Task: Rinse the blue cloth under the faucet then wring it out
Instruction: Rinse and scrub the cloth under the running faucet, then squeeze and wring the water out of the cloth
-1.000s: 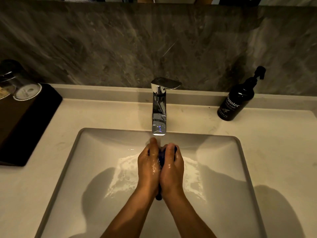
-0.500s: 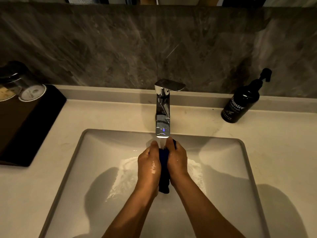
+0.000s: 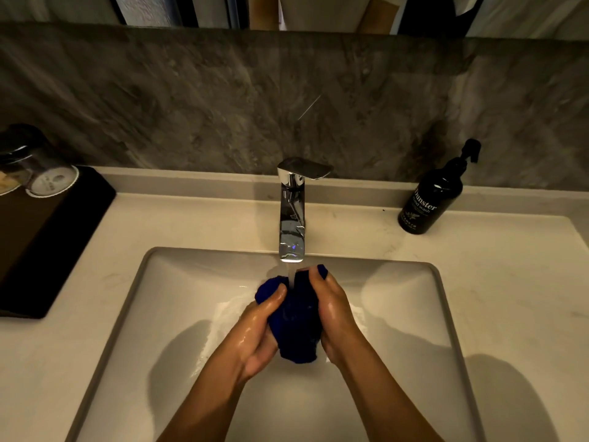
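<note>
Blue cloth (image 3: 294, 317), bunched, sits over the sink (image 3: 134, 301) near its back edge, left hand (image 3: 255, 333) and right hand (image 3: 331, 314) gripping either side; long axis runs toward the faucet (image 3: 291, 212), whose stream hits its far end.

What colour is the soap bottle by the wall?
Black, with white lettering; the pump bottle shows clearly in the head view, on the counter's right.
</note>
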